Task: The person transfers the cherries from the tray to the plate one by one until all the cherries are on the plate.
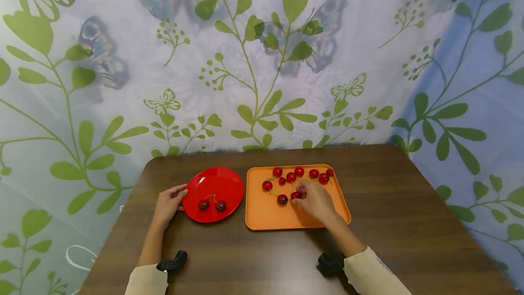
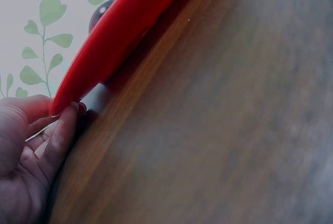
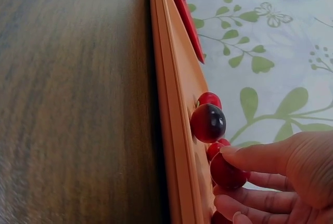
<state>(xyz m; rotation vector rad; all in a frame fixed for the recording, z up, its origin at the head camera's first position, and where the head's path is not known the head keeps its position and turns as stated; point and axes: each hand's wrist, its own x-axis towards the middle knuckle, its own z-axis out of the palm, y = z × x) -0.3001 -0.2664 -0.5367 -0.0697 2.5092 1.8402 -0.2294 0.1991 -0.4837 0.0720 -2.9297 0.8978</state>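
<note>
My left hand pinches the left rim of a round red plate, thumb above and fingers beneath in the left wrist view. Two dark cherries joined by a stem lie on the plate. To its right is an orange rectangular tray with several red cherries spread over its back half. My right hand reaches over the tray from the front right. Between its thumb and fingers it pinches a red cherry, close over the tray. A darker cherry sits just beside it.
Plate and tray stand side by side on a brown wooden table. Behind the table hangs a pale cloth printed with green leaves and butterflies. A black device is on my left wrist, another on my right.
</note>
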